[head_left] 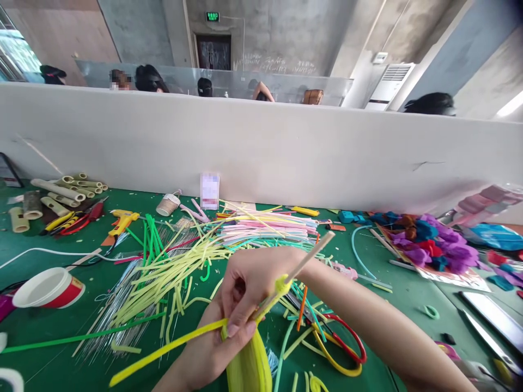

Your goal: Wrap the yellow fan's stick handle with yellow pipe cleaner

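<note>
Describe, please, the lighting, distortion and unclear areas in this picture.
Head view: the window is overbright at upper left; the air conditioner leans, suggesting wide-lens distortion; pixelation masks parts of the small upright panel; the left hand and right hand look reasonably sharp.

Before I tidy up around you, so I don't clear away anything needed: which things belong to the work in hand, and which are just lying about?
Belongs, by the look of it:
wooden stick
bright yellow strip
yellow bundle
perhaps the pale yellow stems

Apparently just lying about:
bamboo tubes
white-and-red cup
purple pieces
</note>
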